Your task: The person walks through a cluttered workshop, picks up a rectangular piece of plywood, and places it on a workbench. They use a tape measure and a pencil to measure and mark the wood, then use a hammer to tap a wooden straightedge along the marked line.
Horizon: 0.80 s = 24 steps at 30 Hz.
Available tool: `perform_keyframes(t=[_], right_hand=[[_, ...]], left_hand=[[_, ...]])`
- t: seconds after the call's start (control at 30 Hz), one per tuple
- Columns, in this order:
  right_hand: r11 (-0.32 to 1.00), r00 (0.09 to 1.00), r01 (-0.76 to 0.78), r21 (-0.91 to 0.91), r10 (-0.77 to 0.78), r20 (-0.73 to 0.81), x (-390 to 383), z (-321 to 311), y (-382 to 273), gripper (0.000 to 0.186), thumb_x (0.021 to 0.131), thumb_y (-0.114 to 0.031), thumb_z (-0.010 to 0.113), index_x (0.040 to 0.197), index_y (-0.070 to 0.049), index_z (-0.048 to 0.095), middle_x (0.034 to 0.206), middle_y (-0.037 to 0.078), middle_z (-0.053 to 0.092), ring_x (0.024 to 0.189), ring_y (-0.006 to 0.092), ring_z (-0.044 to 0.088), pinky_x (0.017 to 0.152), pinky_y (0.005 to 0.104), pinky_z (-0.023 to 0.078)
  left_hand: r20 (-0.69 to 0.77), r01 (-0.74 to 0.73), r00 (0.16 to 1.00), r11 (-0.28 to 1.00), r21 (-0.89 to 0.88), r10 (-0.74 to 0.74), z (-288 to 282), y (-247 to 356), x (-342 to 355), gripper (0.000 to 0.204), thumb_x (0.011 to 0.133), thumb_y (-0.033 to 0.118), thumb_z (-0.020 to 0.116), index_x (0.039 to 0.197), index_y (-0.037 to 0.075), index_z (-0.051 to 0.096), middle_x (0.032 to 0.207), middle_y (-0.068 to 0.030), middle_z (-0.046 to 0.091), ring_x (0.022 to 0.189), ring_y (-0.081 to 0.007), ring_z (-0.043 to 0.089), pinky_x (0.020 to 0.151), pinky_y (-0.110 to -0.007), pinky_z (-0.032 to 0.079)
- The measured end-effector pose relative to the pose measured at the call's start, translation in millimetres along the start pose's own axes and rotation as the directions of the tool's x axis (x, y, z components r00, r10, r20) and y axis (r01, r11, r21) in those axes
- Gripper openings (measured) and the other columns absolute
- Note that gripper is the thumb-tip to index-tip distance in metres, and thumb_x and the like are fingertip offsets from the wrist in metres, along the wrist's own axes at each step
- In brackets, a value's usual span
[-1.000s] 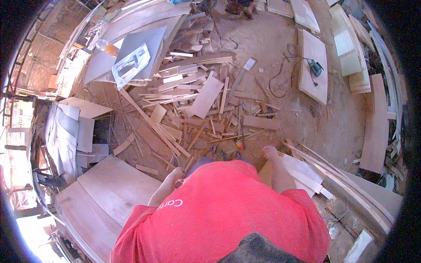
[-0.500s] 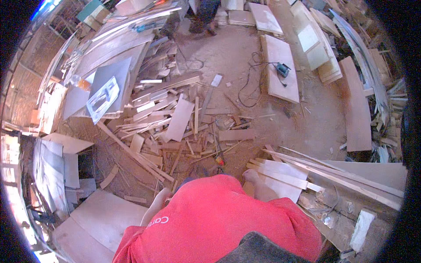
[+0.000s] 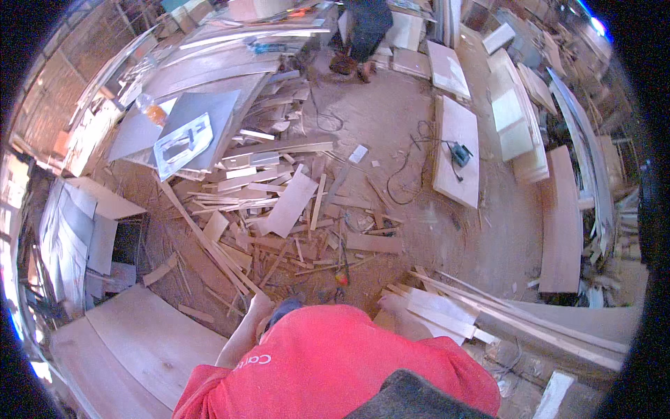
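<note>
My red shirt (image 3: 328, 356) fills the lower middle. My left hand (image 3: 262, 304) hangs left of my body near loose wooden strips (image 3: 230, 269); its fingers are too small to read. My right hand (image 3: 387, 302) is beside a pale board (image 3: 436, 311) topped with narrow battens, its fingers blurred. A scrap pile of offcuts (image 3: 286, 202) lies on the dusty floor ahead, with a small yellow-and-red object (image 3: 342, 278) near my body.
Stacked sheets (image 3: 202, 66) with a bottle (image 3: 150, 108) stand back left. A power tool (image 3: 457, 155) rests on a board (image 3: 455, 188), its cord looped on the floor. Another person (image 3: 364, 35) stands at the back. Plywood sheets (image 3: 118, 349) lie lower left; panels (image 3: 558, 223) line the right.
The view has shifted, showing more of the other person at the back. My left hand has moved a little forward beside my body; my right hand stays by the board.
</note>
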State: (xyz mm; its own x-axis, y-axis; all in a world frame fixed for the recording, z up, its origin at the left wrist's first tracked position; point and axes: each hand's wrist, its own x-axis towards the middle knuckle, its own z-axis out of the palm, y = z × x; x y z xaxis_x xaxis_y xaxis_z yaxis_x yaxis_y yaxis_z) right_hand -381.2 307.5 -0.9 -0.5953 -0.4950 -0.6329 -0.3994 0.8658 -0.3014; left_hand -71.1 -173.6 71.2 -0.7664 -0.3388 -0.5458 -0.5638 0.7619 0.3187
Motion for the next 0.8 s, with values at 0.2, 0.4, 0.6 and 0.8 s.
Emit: perform_keyframes(t=[0.2, 0.4, 0.6, 0.8], right_hand=[[0.804, 0.836, 0.517, -0.294, -0.548, -0.028, 61.6, 7.8, 15.9, 0.028, 0.089, -0.031, 0.054, 0.097, -0.013, 0.073, 0.092, 0.010, 0.073, 0.085, 0.0288, 0.070, 0.074, 0.0440, 0.055], [0.908, 0.955, 0.291, -0.301, -0.293, 0.040, 71.8, -28.2, -53.5, 0.020, 0.078, -0.024, 0.063, 0.091, -0.013, 0.074, 0.090, 0.011, 0.072, 0.082, 0.0269, 0.070, 0.073, 0.0422, 0.055], [0.613, 0.820, 0.571, -0.546, -0.450, 0.353, 50.4, -64.1, -154.3, 0.019, 0.081, -0.026, 0.059, 0.078, -0.012, 0.073, 0.079, 0.009, 0.072, 0.071, 0.0245, 0.069, 0.062, 0.0412, 0.054], [0.797, 0.864, 0.503, -0.336, -0.473, 0.172, 59.3, -31.4, -230.3, 0.026, 0.085, -0.031, 0.058, 0.084, -0.009, 0.074, 0.085, 0.013, 0.072, 0.085, 0.0315, 0.070, 0.075, 0.0436, 0.054]], left_hand=[[0.156, -0.161, 0.981, 0.941, 0.298, 0.119, 8.2, 14.7, -11.9, 0.019, 0.078, 0.025, 0.062, 0.077, 0.011, 0.076, 0.078, -0.0124, 0.073, 0.075, -0.0306, 0.072, 0.067, -0.043, 0.056], [-0.005, 0.039, 0.999, 0.992, 0.116, -0.039, 37.8, -27.4, -70.1, 0.015, 0.075, 0.020, 0.062, 0.073, 0.012, 0.075, 0.079, -0.0133, 0.072, 0.076, -0.0299, 0.071, 0.065, -0.042, 0.057], [-0.264, -0.040, 0.964, 0.999, -0.005, 0.037, 76.0, -80.4, -127.5, 0.015, 0.074, 0.020, 0.062, 0.072, 0.011, 0.073, 0.078, -0.0139, 0.071, 0.076, -0.0313, 0.071, 0.067, -0.044, 0.057], [0.030, -0.025, 0.999, 0.979, 0.202, 0.019, 69.4, -141.6, -170.3, 0.014, 0.073, 0.023, 0.064, 0.074, 0.015, 0.075, 0.079, -0.0057, 0.073, 0.076, -0.0251, 0.072, 0.063, -0.042, 0.056]])
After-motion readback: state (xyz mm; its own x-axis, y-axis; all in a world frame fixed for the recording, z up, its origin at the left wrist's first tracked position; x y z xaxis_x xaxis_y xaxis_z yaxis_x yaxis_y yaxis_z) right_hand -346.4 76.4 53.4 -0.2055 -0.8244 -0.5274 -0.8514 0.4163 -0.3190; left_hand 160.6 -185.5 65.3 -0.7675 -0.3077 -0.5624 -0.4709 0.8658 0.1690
